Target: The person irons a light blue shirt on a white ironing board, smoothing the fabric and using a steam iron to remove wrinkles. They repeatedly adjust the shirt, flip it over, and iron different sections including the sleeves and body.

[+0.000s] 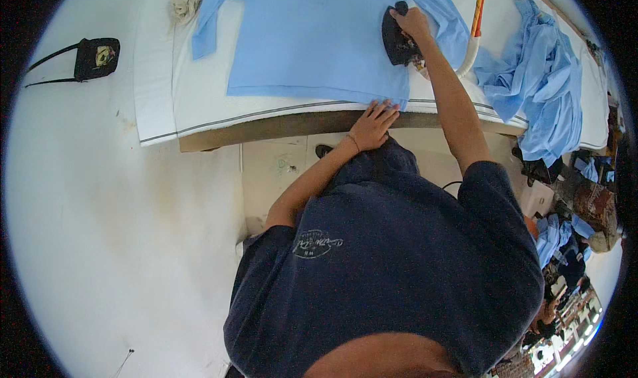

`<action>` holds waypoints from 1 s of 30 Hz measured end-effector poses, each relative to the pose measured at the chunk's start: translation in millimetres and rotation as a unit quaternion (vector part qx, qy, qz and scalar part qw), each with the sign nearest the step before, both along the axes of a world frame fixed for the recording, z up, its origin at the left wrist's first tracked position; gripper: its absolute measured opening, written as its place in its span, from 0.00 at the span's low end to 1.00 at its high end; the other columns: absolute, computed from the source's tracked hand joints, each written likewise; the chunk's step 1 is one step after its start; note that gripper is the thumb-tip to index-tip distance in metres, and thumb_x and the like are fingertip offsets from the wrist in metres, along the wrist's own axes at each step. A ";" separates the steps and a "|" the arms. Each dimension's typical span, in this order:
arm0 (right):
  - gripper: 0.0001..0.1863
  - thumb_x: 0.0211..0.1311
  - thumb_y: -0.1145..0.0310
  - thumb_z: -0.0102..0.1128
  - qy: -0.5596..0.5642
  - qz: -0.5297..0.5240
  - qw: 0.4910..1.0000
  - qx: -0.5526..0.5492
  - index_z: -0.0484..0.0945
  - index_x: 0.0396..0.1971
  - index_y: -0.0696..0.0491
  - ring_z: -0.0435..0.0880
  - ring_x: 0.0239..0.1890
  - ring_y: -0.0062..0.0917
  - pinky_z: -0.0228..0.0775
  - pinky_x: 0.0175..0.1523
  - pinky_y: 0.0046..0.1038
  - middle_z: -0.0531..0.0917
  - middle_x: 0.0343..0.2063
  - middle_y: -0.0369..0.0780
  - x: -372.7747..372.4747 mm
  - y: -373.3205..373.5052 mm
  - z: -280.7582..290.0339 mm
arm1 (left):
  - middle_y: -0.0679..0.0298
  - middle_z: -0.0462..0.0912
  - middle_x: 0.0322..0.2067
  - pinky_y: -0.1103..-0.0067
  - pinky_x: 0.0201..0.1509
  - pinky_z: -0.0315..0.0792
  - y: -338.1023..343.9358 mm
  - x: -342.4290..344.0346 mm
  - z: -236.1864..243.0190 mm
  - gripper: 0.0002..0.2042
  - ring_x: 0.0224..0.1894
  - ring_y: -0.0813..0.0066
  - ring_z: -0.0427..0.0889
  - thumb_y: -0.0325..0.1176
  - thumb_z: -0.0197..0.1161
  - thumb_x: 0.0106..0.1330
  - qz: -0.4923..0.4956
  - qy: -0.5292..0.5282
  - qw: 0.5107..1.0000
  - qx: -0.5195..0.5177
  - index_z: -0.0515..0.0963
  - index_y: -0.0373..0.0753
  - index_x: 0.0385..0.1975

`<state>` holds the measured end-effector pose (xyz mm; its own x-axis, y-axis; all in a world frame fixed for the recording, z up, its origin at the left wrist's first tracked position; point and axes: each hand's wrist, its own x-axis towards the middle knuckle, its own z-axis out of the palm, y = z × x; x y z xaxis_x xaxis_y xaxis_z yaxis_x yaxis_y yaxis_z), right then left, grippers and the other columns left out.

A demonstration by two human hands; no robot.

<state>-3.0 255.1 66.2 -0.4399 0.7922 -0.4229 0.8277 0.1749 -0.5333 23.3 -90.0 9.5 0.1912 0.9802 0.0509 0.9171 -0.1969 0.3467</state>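
Note:
A light blue long-sleeved shirt point(306, 42) lies spread on the white-covered ironing table point(199, 99), its hem toward me. My right hand point(415, 24) is closed round the handle of a dark iron point(397, 42), which rests on the right side of the shirt. At the near edge of the table, my left hand point(375, 124) lies with fingers stretched out. Its fingertips touch the shirt's lower right corner. The underside of the iron is hidden.
A heap of blue shirts point(541, 79) hangs over the table's right end. A white hose with an orange upper part point(473, 46) rises beside the iron. Beige cloth point(189, 2) lies at the far left. A black bag-like holder point(98, 59) hangs on the left wall.

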 end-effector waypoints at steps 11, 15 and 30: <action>0.43 0.54 0.32 0.64 -0.053 -0.106 0.990 0.073 0.82 0.39 0.66 0.86 0.46 0.52 0.78 0.51 0.46 0.85 0.37 0.59 120.5 -142.5 -12.2 | 0.55 0.67 0.67 0.60 0.75 0.58 -67.1 -12.6 1.0 0.27 0.70 0.48 0.62 0.28 0.60 0.62 0.103 -0.204 0.973 0.031 0.67 0.37 0.64; 0.39 0.57 0.34 0.64 -0.018 -0.068 0.997 0.019 0.83 0.36 0.64 0.87 0.44 0.51 0.78 0.49 0.46 0.86 0.36 0.57 128.9 -140.1 -12.1 | 0.54 0.69 0.65 0.60 0.74 0.59 -74.5 -46.6 15.2 0.27 0.68 0.49 0.64 0.26 0.60 0.62 0.151 -0.213 0.965 0.033 0.69 0.38 0.64; 0.32 0.61 0.40 0.63 -0.025 0.290 0.955 -0.058 0.82 0.38 0.61 0.85 0.39 0.50 0.76 0.46 0.45 0.86 0.34 0.54 87.4 -154.8 36.4 | 0.66 0.49 0.77 0.33 0.71 0.26 -127.2 -266.9 -31.6 0.31 0.78 0.53 0.46 0.57 0.40 0.76 0.593 0.127 0.794 -0.034 0.56 0.52 0.75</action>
<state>84.4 100.3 102.6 -0.7675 0.3674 -0.5253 0.6342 0.5543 -0.5390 -243.6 -217.1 -22.2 -0.8734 0.4770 0.0978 0.4853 0.8692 0.0949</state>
